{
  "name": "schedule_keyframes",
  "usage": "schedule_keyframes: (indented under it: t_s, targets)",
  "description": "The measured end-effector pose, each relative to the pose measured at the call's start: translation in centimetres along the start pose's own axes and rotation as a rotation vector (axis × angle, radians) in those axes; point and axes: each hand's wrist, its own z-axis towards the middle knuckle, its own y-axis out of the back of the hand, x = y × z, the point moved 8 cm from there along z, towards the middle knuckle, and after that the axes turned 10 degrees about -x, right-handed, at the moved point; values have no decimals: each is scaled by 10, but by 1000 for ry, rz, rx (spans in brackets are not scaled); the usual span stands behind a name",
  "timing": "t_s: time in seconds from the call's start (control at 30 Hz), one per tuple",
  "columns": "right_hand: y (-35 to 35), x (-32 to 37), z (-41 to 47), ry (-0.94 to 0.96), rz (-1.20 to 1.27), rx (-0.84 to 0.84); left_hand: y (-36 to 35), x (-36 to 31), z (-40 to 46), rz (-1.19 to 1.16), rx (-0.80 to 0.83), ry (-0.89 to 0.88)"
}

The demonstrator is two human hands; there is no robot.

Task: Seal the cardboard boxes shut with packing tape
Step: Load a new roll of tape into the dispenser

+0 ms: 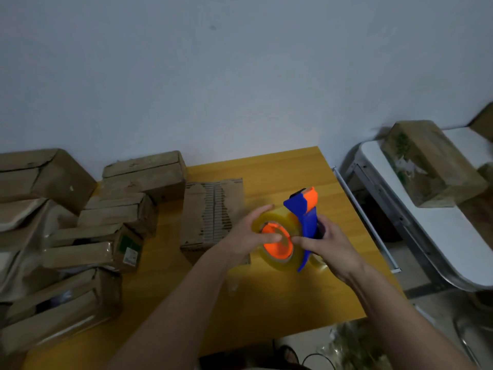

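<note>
Now holding tape dispenser (304,222) with right hand (328,247), left hand (248,236) gripping roll (277,239), probably seeking loose end; risking tape sticking back.

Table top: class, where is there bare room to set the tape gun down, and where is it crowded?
Bare wood lies on the table behind the tape gun, toward the wall, and in front between the forearms. The left side is crowded with boxes.

This looks like a makeshift packing room, perhaps in a home. Taped cardboard boxes (53,252) crowd the left of a yellow wooden table (280,169) against a bare white wall (240,76); a white folding table (437,236) beside it carries another box (432,161).
</note>
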Motion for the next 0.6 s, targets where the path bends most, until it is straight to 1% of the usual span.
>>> schedule_keyframes:
  t_s: [0.17, 0.3, 0.43, 0.6]
  targets:
    - [3, -8, 6, -152, 22, 145, 6, 8, -2, 6, 57, 42]
    - [7, -6, 11, -200, -9, 259, 7, 3, -4, 91, 34, -51]
    - [6, 5, 11, -218, 39, 321, 7, -4, -8, 203, -51, -139]
    - [2, 12, 14, -185, 48, 371, 9, -16, -11, 252, -164, -236]
